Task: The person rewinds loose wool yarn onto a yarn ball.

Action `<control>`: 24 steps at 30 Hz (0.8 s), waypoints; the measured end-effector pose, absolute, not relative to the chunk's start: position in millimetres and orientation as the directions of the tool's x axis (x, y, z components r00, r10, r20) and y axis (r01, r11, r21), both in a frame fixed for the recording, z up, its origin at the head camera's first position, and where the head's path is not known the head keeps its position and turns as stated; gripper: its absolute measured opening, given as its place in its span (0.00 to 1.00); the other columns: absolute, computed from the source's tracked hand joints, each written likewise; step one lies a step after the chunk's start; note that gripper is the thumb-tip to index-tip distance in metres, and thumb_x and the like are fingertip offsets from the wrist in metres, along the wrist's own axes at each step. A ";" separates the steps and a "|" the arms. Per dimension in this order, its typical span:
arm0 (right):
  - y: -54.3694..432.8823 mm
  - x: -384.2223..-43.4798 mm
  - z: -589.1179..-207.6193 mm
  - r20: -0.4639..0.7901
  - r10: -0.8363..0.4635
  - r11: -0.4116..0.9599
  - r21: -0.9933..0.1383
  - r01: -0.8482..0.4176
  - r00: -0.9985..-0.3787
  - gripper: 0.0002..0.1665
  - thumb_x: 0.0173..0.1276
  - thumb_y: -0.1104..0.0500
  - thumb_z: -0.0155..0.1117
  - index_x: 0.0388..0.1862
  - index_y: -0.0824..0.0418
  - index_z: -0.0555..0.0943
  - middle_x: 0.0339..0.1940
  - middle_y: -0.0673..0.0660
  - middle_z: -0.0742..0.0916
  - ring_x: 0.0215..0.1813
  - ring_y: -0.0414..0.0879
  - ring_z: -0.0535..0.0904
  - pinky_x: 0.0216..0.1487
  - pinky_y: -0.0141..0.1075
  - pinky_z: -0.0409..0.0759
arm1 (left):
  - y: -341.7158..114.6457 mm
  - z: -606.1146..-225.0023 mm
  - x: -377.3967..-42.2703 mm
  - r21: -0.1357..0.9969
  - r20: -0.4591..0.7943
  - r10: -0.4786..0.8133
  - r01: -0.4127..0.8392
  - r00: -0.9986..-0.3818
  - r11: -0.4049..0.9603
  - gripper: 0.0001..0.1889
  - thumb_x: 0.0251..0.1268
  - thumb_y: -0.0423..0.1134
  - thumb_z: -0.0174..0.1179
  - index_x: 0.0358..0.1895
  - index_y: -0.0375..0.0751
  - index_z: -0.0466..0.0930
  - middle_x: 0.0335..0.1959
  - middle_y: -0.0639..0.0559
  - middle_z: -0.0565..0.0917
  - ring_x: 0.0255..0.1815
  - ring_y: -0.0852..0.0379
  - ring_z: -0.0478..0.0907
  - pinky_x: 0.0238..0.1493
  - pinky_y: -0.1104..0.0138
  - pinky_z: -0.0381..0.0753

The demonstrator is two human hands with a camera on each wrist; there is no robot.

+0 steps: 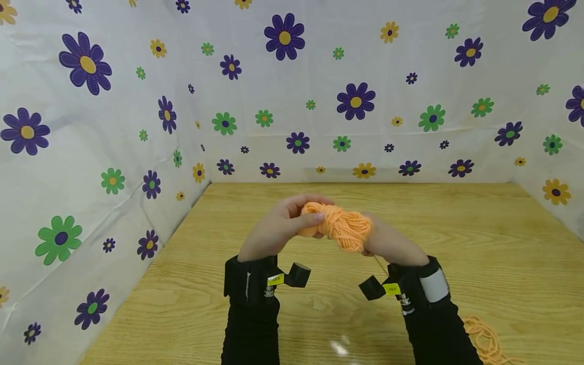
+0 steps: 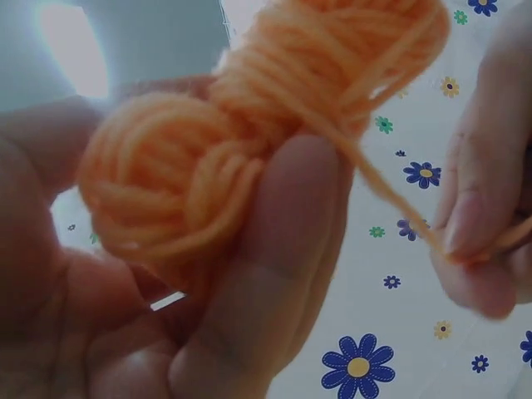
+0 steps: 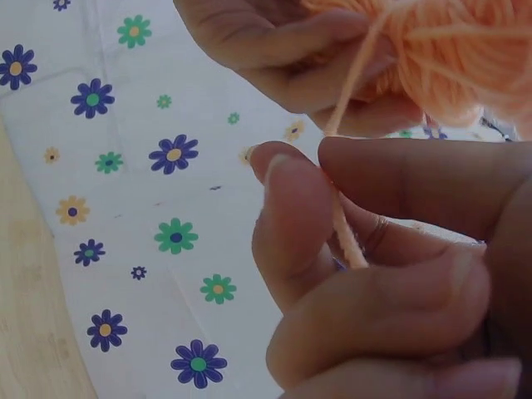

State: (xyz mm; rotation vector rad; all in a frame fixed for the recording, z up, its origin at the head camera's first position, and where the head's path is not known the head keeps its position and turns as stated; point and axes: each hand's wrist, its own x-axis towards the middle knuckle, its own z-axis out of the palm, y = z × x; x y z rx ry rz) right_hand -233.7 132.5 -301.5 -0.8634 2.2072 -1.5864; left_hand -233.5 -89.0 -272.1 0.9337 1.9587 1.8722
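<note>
An orange skein of yarn (image 1: 339,223), wrapped tightly round its middle, is held up above the table. My left hand (image 1: 292,220) grips one end of it between thumb and fingers; in the left wrist view the thumb presses on the skein (image 2: 166,183) near the wrapped waist. My right hand (image 1: 388,241) is just right of the skein, partly behind it in the head view. In the right wrist view my right hand (image 3: 391,249) pinches a single yarn strand (image 3: 356,75) between thumb and finger. That strand runs taut from the skein's waist to the pinch.
A loose tangle of orange yarn (image 1: 485,339) lies on the wooden table (image 1: 205,304) at the lower right, beside my right sleeve. White cloth with printed flowers (image 1: 319,137) stands behind the table and along its sides.
</note>
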 end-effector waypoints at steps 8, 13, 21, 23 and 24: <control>136.0 -238.1 -299.9 0.077 -0.588 0.234 -0.937 -0.260 -0.805 0.13 0.69 0.58 0.52 0.41 0.70 0.73 0.28 0.56 0.76 0.24 0.40 0.70 0.26 0.31 0.71 | -92.4 -271.1 -233.8 0.941 0.187 0.674 0.328 -0.715 0.087 0.18 0.67 0.32 0.52 0.59 0.33 0.70 0.43 0.44 0.76 0.36 0.57 0.74 0.39 0.68 0.77; 137.5 -239.1 -298.1 0.052 -0.552 0.258 -0.938 -0.231 -0.832 0.16 0.74 0.55 0.45 0.35 0.68 0.73 0.25 0.54 0.76 0.22 0.40 0.70 0.26 0.30 0.71 | -92.4 -271.1 -234.7 0.909 0.158 0.706 0.381 -0.690 0.169 0.16 0.67 0.35 0.53 0.56 0.37 0.72 0.40 0.46 0.77 0.34 0.56 0.73 0.37 0.67 0.76; 139.4 -239.6 -296.5 0.058 -0.478 0.259 -0.944 -0.204 -0.876 0.16 0.73 0.54 0.47 0.31 0.65 0.73 0.14 0.48 0.63 0.14 0.38 0.54 0.18 0.30 0.56 | -90.6 -273.9 -238.2 0.905 0.118 0.743 0.380 -0.659 0.193 0.16 0.67 0.34 0.53 0.56 0.37 0.72 0.38 0.47 0.76 0.33 0.56 0.72 0.35 0.67 0.76; 139.5 -239.0 -295.5 0.060 -0.459 0.252 -0.948 -0.195 -0.886 0.16 0.73 0.54 0.48 0.30 0.64 0.73 0.14 0.48 0.63 0.14 0.38 0.54 0.18 0.30 0.55 | -90.1 -274.9 -238.9 0.902 0.107 0.737 0.376 -0.668 0.210 0.16 0.66 0.34 0.53 0.56 0.38 0.72 0.38 0.47 0.76 0.33 0.57 0.72 0.35 0.67 0.76; 139.4 -238.8 -295.1 0.062 -0.453 0.249 -0.949 -0.193 -0.889 0.16 0.72 0.54 0.48 0.29 0.63 0.73 0.14 0.48 0.63 0.14 0.38 0.54 0.18 0.30 0.55 | -89.8 -275.2 -239.0 0.899 0.101 0.732 0.376 -0.674 0.223 0.16 0.66 0.35 0.53 0.56 0.38 0.73 0.38 0.48 0.76 0.33 0.57 0.73 0.35 0.67 0.76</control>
